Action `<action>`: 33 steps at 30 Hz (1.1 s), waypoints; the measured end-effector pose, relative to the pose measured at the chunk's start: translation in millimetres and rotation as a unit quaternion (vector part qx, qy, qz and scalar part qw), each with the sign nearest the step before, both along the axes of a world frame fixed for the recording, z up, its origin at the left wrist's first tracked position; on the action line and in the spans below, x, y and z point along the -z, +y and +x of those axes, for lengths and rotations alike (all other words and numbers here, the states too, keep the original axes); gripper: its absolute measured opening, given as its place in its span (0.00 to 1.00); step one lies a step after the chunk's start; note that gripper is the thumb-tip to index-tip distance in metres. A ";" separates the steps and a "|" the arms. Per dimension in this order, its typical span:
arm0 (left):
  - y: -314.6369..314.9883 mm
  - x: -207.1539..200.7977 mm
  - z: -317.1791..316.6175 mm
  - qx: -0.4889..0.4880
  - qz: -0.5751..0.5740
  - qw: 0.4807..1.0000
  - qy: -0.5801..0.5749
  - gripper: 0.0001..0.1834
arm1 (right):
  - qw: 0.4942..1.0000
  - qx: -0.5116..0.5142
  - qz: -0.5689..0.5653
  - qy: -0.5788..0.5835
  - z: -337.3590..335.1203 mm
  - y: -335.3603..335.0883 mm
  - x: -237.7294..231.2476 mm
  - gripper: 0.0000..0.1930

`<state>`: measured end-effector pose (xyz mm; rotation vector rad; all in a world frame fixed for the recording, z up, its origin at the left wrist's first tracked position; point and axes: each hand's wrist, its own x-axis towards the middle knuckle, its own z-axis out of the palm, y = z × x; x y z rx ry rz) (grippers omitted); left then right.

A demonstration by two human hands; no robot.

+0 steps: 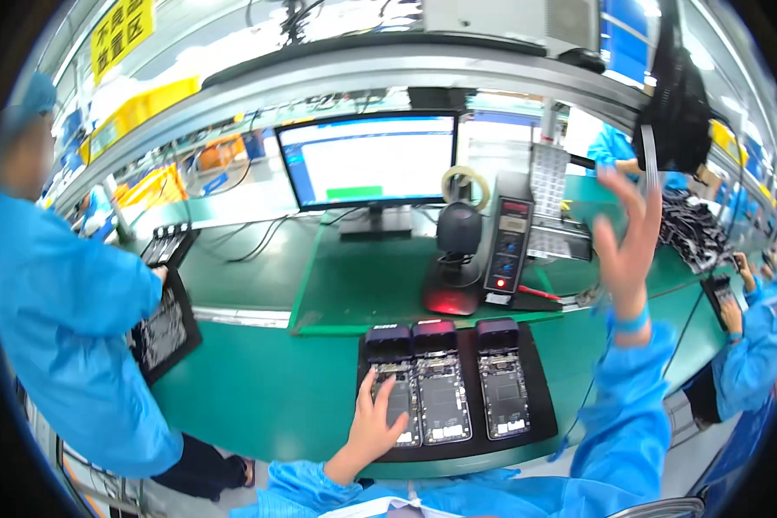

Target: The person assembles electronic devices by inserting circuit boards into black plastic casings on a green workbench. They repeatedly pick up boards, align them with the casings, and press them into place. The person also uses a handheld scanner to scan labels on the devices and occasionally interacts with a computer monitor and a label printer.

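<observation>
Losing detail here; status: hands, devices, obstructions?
Left hand over leftmost device, partly covering it. Right hand raised, blurred, grip unclear. Middle device, right device unobstructed.

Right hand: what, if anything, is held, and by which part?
Cannot be told: the right hand is blurred, near the lower end of a silvery strip.

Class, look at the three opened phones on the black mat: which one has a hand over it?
The leftmost phone: the left hand partly covers it in this view. The middle phone and the rightmost phone have no hand over them.
</observation>
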<state>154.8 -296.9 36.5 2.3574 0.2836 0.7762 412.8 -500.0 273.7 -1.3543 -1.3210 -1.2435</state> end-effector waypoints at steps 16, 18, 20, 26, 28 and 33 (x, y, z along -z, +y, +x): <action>-4.3 -9.8 -14.1 0.022 -0.451 0.888 -0.091 0.29 | 0.944 0.305 -0.069 0.106 211.7 26.1 -213.0 0.31; 9.6 0.9 -18.3 0.007 -0.500 0.858 -0.113 0.29 | 0.936 0.316 -0.083 0.129 215.6 35.0 -209.4 0.29; 8.7 -21.0 -18.8 -0.017 -0.639 0.764 -0.087 0.27 | 0.938 0.303 -0.113 0.125 229.3 28.7 -209.0 0.29; 14.1 -18.1 -8.6 -0.022 -0.622 0.780 -0.064 0.24 | 0.928 0.285 -0.211 0.116 239.5 20.5 -220.5 0.28; 15.3 -20.1 -7.8 -0.021 -0.619 0.783 -0.057 0.22 | 0.928 0.289 -0.207 0.111 237.0 22.4 -220.3 0.27; 17.6 -22.1 -7.1 -0.037 -0.645 0.760 -0.074 0.21 | 0.932 0.267 -0.228 0.091 232.4 31.1 -224.3 0.26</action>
